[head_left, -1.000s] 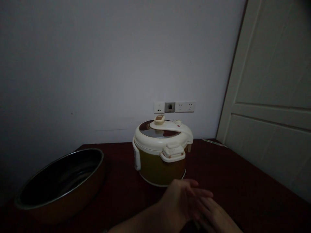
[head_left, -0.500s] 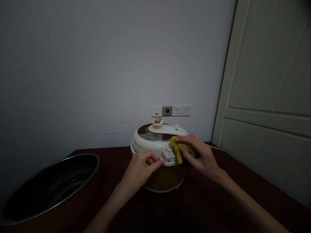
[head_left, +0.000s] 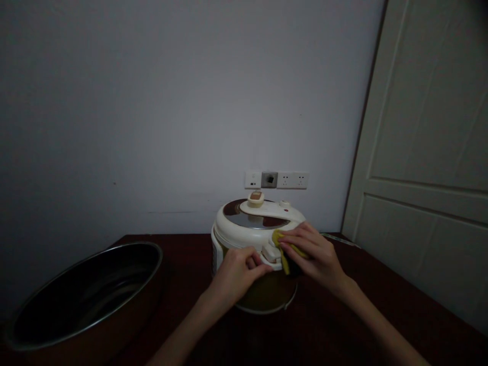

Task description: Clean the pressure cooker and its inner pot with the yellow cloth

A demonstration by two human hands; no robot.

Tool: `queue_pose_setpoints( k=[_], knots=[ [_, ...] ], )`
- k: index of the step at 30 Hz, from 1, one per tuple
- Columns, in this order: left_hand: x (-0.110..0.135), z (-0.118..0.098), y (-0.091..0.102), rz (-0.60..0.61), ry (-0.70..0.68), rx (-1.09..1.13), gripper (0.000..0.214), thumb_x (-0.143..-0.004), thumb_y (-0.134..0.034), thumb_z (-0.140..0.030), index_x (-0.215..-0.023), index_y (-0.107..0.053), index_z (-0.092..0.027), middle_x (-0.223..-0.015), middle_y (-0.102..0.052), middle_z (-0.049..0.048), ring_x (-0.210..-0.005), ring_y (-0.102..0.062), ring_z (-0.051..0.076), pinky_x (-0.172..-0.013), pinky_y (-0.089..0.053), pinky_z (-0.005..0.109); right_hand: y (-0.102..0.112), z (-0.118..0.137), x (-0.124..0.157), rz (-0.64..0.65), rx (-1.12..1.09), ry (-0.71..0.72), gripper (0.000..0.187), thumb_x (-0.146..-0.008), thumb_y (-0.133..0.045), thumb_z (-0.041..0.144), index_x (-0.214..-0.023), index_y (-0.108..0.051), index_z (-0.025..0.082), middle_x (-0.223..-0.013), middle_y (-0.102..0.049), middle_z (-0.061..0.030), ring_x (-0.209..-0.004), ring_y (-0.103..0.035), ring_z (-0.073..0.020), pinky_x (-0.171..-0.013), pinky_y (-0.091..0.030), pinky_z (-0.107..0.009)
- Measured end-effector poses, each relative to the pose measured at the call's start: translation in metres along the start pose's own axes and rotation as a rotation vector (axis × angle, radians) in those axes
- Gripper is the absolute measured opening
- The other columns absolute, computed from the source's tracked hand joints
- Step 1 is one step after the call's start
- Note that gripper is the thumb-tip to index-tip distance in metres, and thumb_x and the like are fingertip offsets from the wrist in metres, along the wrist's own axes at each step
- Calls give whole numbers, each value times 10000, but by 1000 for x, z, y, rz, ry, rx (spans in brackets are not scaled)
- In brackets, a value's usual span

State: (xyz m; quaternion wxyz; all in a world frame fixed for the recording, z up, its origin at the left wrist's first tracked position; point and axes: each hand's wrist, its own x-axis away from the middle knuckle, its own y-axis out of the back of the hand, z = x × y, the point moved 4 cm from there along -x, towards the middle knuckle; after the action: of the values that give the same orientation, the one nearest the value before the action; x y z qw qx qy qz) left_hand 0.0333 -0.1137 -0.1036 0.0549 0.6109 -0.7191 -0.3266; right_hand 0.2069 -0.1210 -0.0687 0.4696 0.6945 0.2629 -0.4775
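Dim room, dark red-brown table (head_left: 362, 295) set against a plain pale wall (head_left: 171, 101). A cream-and-ochre pressure cooker (head_left: 244, 223) stood near the table's back edge, lid on. Any markings on its body or on the valve knob (head_left: 255, 199) were too small and dark to read. The same went for the socket strip (head_left: 276, 180) on the wall behind it.

A second before, both hands lay together low at the near edge, with no cloth showing and the cooker untouched. Half a second before, they had reached the lid, the cloth bunched loosely. By this moment the yellow cloth (head_left: 284, 244) lay flatter, pressed onto the lid's front rim just right of the latch (head_left: 270, 252). The right hand (head_left: 316, 256) was closed over it, fingers spread on top. The left hand (head_left: 236, 272) was curled against the rim just left of the latch, thumb pointing toward it. Whether it clasped the rim or only pressed could not be told.

A wide metal basin (head_left: 95, 290) sat well apart at the left, tilted toward the camera. A white panelled door (head_left: 430, 152) filled the right side. Both forearms crossed the near table, hiding part of the cooker's lower body.
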Motion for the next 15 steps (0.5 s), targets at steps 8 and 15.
queue_pose_setpoints(
  k=[8,15],
  knots=[
    [1,0,-4,42,9,15,236,-752,-623,-364,-657,-561,-157,-541,-562,-22,-495,-477,98,-492,-322,203,-8,-3,-14,174,-68,-57,124,-837,-620,207,-948,-674,213,-841,-674,-44,-789,-570,-174,-701,-486,-348],
    [2,-2,-5,74,49,61,218,-765,-599,-349,-670,-516,-171,-513,-559,-39,-414,-453,79,-455,-336,193,-3,-17,5,-104,-42,-330,42,-827,-615,204,-799,-645,196,-728,-626,-29,-678,-569,-155,-606,-470,-307]
  ],
)
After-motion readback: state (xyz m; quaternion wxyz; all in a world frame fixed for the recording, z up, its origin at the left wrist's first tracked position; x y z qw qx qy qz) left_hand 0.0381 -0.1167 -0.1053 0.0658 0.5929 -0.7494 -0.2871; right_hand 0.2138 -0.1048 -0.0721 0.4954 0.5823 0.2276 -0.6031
